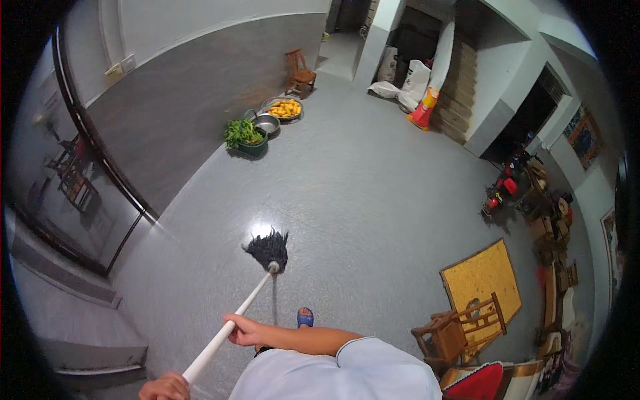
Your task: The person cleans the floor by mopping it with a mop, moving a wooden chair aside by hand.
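A mop with a white handle [212,350] slants across the lower left of the head view. Its dark, stringy mop head [267,250] lies spread on the grey floor [350,200]. My right hand [244,330] grips the handle partway down, its forearm crossing in front of my body. Nearer the handle's upper end, at the bottom edge of the picture, my left hand [165,387] is closed around it. Part of that hand is cut off by the frame. A blue sandal [305,317] on one of my feet shows just right of the handle.
By the left wall stand a basket of leafy greens [245,137], a metal basin [267,125], a tray of yellow produce [283,108] and a small wooden chair [301,75]. White sacks [415,82] lean near the stairs [452,90]. At right are a yellow board [482,275] and a wooden chair [445,335].
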`<state>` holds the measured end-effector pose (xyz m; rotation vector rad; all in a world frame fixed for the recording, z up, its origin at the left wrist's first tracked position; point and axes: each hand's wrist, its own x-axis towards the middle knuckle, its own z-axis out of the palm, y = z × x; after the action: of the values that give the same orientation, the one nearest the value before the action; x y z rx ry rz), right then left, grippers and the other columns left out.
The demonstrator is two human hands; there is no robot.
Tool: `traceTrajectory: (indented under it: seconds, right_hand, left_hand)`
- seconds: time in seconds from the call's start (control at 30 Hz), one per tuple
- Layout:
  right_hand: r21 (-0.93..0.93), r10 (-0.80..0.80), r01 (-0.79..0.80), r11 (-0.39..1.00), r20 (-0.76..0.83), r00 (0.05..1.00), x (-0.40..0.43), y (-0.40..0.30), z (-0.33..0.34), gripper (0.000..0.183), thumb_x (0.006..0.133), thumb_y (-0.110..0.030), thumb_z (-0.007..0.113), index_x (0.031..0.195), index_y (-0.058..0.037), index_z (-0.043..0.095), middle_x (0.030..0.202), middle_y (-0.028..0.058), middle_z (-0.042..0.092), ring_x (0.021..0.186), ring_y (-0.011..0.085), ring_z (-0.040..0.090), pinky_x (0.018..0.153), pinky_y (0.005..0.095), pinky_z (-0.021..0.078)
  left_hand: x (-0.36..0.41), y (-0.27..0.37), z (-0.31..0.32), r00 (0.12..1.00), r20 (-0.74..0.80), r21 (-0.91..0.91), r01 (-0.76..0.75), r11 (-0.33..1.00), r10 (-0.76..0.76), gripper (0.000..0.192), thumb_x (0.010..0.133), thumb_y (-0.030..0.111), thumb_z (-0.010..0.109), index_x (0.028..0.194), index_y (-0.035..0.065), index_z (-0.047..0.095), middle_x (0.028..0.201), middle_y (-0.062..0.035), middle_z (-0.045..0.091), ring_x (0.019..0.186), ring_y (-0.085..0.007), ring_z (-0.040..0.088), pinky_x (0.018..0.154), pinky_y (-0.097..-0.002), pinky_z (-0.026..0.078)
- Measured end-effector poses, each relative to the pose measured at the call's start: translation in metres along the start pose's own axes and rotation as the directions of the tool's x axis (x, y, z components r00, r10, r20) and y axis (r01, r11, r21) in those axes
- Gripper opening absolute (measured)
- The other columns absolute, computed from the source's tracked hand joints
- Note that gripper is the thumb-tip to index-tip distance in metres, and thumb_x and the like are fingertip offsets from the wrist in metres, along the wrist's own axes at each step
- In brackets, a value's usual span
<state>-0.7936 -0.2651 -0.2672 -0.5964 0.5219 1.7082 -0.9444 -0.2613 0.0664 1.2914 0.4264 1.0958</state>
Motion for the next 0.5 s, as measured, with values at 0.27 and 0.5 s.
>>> traceTrajectory:
  seconds: [0.27,0.5]
  right_hand:
    - [-0.102,-0.137,0.131,0.986,-0.052,0.989,-0.019,-0.028,-0.011,0.021,0.079,-0.031,0.06,0.074,-0.0111,0.057,0.065,-0.0007,0.057,0.054,0.0099,0.05,0.044,0.0231,0.0411]
    - [-0.013,-0.363,0.38,0.925,-0.322,0.874,0.001,-0.097,-0.026,0.027,0.087,-0.029,0.048,0.096,-0.0042,0.046,0.078,0.0094,0.057,0.07,0.0237,0.058,0.064,0.038,0.0514]
  left_hand:
    - [0.029,-0.001,0.029,0.727,0.626,-0.116,-0.269,0.956,0.281,0.009,0.067,-0.005,0.047,0.059,-0.0016,0.048,0.05,-0.0059,0.039,0.042,-0.0162,0.033,0.041,-0.0307,0.028]
    - [-0.009,-0.135,-0.002,0.753,0.647,0.134,-0.265,0.955,0.118,0.019,0.076,0.003,0.051,0.057,-0.0009,0.05,0.055,-0.0036,0.051,0.043,-0.0081,0.042,0.041,-0.0237,0.033]
